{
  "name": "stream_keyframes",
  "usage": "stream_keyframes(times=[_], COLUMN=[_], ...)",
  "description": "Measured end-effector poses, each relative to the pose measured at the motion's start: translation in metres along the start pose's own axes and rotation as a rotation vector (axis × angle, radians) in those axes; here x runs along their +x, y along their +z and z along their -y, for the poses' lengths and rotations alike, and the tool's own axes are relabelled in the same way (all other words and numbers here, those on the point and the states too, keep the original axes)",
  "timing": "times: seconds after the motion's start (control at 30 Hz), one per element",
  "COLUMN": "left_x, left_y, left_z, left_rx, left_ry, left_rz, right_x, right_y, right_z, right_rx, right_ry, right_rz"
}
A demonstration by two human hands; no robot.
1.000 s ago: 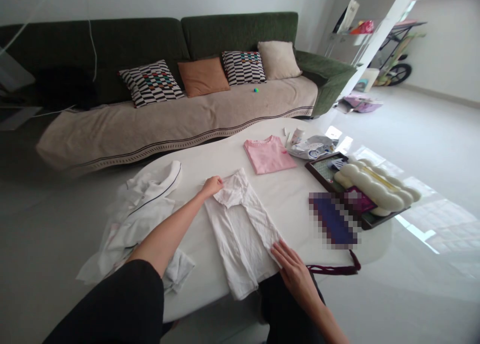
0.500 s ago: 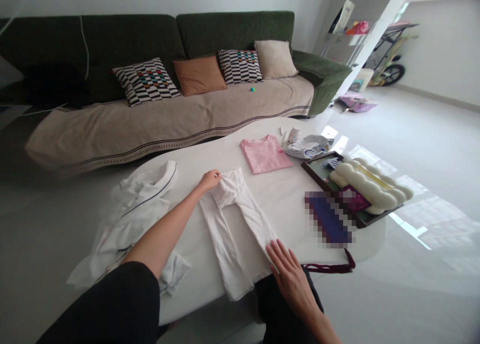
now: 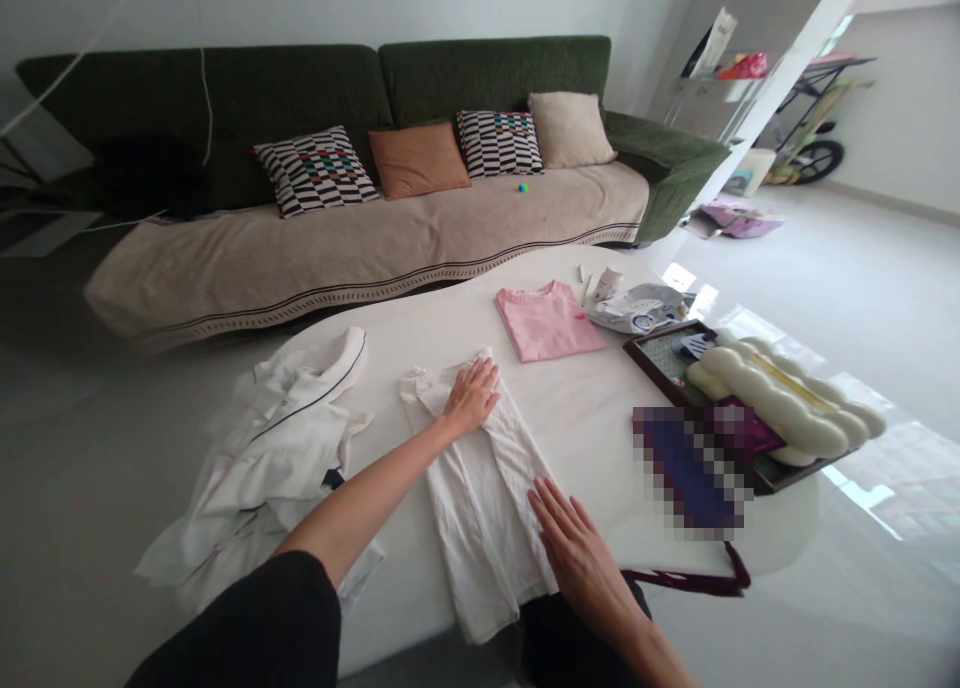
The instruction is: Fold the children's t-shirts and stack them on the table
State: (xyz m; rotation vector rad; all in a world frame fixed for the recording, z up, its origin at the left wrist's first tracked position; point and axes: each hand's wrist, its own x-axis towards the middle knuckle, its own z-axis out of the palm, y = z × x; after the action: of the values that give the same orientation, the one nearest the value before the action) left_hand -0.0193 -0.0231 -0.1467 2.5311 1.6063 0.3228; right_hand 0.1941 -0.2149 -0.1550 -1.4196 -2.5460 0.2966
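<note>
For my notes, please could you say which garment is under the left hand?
The long white cloth garment, spread out; the folded pink T-shirt lies beyond, the crumpled white clothes leftward.

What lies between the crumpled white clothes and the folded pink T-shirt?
White fabric trousers, upper end partly under the left hand; the head view shows this.

Soft, diffuse light filled the room, brightest at the right, where the glossy floor (image 3: 877, 248) threw back white glare. The green sofa (image 3: 300, 88) sank into shade at its left end. Stretching and blur softened the margins, the white trousers (image 3: 476, 518) nearly merged with the pale tabletop (image 3: 592, 408), and coarse pixelation masked a dark blue item (image 3: 686, 473).
</note>
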Motion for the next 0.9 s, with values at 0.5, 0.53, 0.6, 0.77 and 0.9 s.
stream_keyframes(times=[0.5, 0.53, 0.6, 0.77, 0.9], left_x=[0.034, 0.033, 0.025, -0.023, -0.049], left_y=[0.019, 0.016, 0.009, 0.001, 0.005], left_z=[0.014, 0.011, 0.006, 0.006, 0.017], left_rx=[-0.018, -0.018, -0.012, 0.012, -0.011], left_ry=[0.019, 0.026, 0.007, -0.254, -0.324], left_rz=[0.182, 0.185, 0.136, -0.002, 0.129], right_x=[0.011, 0.011, 0.01, 0.001, -0.003], right_y=[0.035, 0.035, 0.034, 0.032, 0.034], right_z=[0.023, 0.025, 0.028, 0.027, 0.034], right_rx=[-0.096, -0.095, -0.088, -0.08, -0.092], right_ry=[0.112, 0.118, 0.124, 0.107, 0.132], right_rz=[-0.009, -0.003, 0.013, 0.036, 0.038])
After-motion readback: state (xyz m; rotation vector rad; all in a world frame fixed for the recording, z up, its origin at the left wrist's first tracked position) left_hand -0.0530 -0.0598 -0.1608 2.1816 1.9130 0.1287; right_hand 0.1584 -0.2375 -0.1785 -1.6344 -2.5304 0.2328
